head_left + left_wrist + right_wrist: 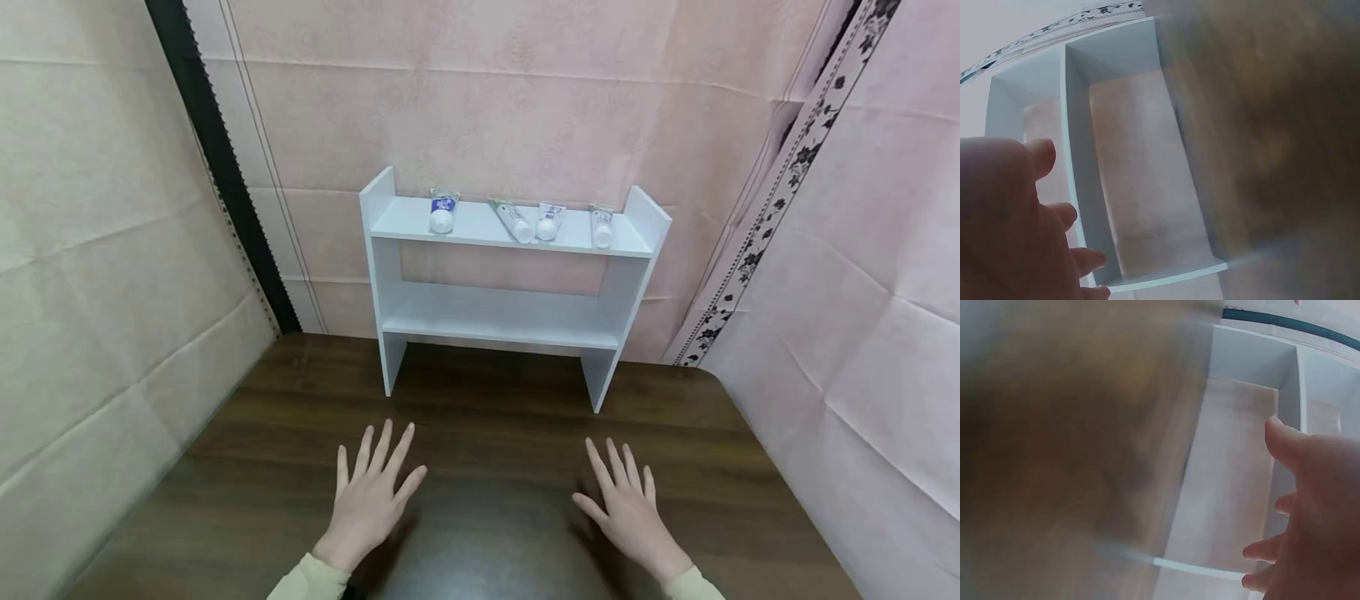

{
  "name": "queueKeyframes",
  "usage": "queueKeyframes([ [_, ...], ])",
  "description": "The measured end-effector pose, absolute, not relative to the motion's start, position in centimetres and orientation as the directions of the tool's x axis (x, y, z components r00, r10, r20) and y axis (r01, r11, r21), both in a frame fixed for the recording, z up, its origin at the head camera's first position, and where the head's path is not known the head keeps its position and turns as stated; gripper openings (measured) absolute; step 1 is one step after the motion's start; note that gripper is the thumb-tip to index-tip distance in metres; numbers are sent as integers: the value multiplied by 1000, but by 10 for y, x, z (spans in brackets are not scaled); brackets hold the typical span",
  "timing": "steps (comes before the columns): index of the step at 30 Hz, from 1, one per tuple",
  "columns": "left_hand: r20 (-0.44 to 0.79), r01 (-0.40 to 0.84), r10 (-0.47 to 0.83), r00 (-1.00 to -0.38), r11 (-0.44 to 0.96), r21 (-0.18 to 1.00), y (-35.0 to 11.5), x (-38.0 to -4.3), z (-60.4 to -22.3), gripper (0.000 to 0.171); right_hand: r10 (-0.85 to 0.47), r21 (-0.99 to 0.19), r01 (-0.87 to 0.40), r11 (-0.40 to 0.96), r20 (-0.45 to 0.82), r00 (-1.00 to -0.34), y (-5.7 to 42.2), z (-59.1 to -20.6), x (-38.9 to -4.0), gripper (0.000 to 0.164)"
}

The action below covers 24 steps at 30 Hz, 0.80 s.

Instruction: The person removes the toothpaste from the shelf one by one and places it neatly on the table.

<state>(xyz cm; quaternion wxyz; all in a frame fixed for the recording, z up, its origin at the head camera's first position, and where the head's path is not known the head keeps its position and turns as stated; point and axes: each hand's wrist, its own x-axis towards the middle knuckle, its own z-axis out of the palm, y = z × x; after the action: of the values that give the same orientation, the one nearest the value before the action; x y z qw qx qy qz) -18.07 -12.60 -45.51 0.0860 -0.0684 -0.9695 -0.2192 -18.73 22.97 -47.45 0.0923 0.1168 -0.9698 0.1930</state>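
Observation:
A white two-tier shelf point(502, 315) stands at the back of the dark wooden table. Along its upper board lie several squeeze tubes with white caps: one with a blue label point(443, 212) at the left, a slanted tube point(514, 222) and another tube point(550, 222) close together right of the middle, and one tube point(602, 227) near the right side panel. My left hand point(367, 504) is spread palm down over the table, in front of the shelf's left side. Fingers apart and holding nothing, my right hand point(626, 512) hovers before its right side.
Pale cloth curtains hang behind the shelf and on both sides, the left one point(112, 250) and right one point(862, 292) bordering the table point(480, 450). A black strip point(225, 167) runs down the left corner, a floral band point(787, 183) down the right.

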Motion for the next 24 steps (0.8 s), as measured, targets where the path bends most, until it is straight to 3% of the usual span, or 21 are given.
queueKeyframes([
  [10,195,192,125,-973,907,375,-135,-216,-404,68,-312,-331,-382,863,246,-918,202,-434,-213,76],
  [19,217,206,126,-968,893,400,-158,-259,-339,72,-478,-146,-543,827,327,-815,155,-376,-245,75],
  [24,181,193,118,-976,853,484,-168,-276,-310,75,-571,-30,-619,785,354,-741,127,-350,-255,72],
])
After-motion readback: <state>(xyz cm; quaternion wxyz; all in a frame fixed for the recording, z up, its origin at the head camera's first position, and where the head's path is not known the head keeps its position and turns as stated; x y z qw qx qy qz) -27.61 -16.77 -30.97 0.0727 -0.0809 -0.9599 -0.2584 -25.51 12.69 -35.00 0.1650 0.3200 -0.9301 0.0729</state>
